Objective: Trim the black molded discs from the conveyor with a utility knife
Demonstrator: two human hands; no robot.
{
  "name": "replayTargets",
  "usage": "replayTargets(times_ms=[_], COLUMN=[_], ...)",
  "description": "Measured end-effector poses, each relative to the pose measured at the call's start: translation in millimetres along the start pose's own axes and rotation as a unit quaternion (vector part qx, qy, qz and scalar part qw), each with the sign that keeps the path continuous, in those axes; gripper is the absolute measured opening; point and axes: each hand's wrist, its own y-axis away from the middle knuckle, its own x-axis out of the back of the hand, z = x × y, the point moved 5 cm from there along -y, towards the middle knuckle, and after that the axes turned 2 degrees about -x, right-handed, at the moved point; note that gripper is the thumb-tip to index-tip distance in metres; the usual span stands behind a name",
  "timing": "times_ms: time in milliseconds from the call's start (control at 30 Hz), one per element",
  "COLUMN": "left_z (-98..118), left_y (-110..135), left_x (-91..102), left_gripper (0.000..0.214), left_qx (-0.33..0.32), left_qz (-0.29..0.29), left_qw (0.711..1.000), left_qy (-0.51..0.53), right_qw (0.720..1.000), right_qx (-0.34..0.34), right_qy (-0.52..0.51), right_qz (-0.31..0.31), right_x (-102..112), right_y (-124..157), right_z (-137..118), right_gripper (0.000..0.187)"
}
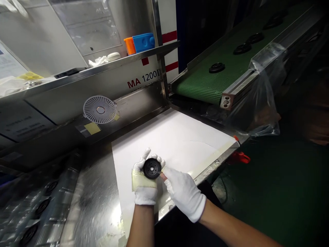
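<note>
My left hand, in a white glove with yellowish tape around the palm, holds a black round wheel-like part. The part faces up, with a small hole at its centre and a ridged rim. From the right, my right hand, also gloved in white, meets the part's lower right edge. Its fingers are pinched together, and a bare fingertip shows through the glove. Whatever sits in that pinch is too small to make out. Under both hands lies a white sheet on the metal table.
A green conveyor belt at upper right carries several black round parts. Clear plastic hangs from its side. At left, wrapped trays hold more dark rings. A shelf bears a blue container; below it stands a white fan grille.
</note>
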Motion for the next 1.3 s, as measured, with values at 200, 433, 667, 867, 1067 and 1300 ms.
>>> replayTargets(times_ms=[200,433,667,867,1067,1300], left_z=[-3,-8,-1,-4,-12,-19], left_y=[-3,-5,-4,-4,1,9], left_x=[-6.8,-6.7,-4.1,-9.4,-21.2,-35.1], left_gripper=[0.012,0.003,0.006,0.009,0.017,0.011], left_qx=[-0.035,-0.033,-0.022,-0.003,-0.016,-0.041], left_qz=[-0.003,0.040,0.069,0.065,0.061,0.056], left_qw=[0.999,0.998,0.995,0.995,0.996,0.997], left_qy=[-0.021,0.041,0.062,0.080,0.056,0.014], right_qw=[0.999,1.000,0.987,0.992,0.992,0.974], right_qx=[-0.028,-0.016,-0.032,-0.121,-0.086,-0.108], right_qy=[0.017,-0.010,-0.152,-0.006,-0.010,-0.196], right_qz=[0.013,-0.017,-0.033,0.032,0.093,-0.031], right_x=[5,-6,8,45,54,48], right_y=[-2,6,6,-8,-10,9], right_z=[8,-2,8,62,91,92], right_gripper=[0.018,0.021,0.030,0.039,0.052,0.021])
